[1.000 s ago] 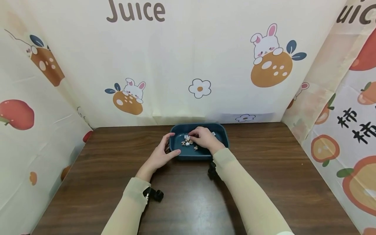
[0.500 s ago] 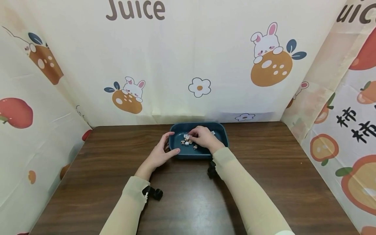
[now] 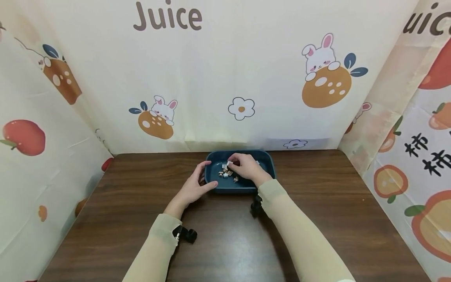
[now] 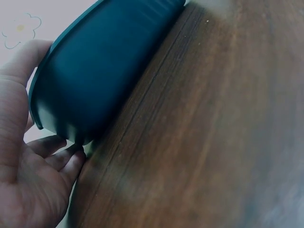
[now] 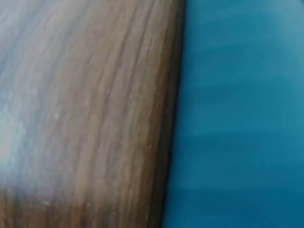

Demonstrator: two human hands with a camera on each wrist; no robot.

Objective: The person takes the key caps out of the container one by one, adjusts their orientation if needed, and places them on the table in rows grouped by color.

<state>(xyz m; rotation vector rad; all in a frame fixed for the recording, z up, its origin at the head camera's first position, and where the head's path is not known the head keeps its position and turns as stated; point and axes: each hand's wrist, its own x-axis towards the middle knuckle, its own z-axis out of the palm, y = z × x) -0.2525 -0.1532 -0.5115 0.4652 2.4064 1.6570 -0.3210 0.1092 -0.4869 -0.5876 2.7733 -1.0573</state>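
A dark blue tray (image 3: 215, 156) stands at the table's back edge, holding several tiny white and tan block-like pieces (image 3: 225, 172). My left hand (image 3: 192, 188) grips its left end, the thumb at the front corner and the index finger toward the back. In the left wrist view, that hand (image 4: 35, 175) has its thumb over the rim and other fingertips against the tray wall (image 4: 95, 71). Inside the tray, my right hand (image 3: 246, 167) pinches a small white piece (image 3: 230, 163) between thumb and fingers. Only table and the tray's side (image 5: 242, 118) show in the right wrist view.
The brown wooden table (image 3: 218, 250) spreads in front of the tray. A printed cloth backdrop (image 3: 208, 78) rises behind it, with more cloth on both sides. Another white piece (image 3: 257, 162) lies near the tray's right end, partly behind the right hand.
The head view has shifted slightly. My right fingertips have lifted a little, and the white piece between them shows more clearly. The left hand and the tray stay in place.
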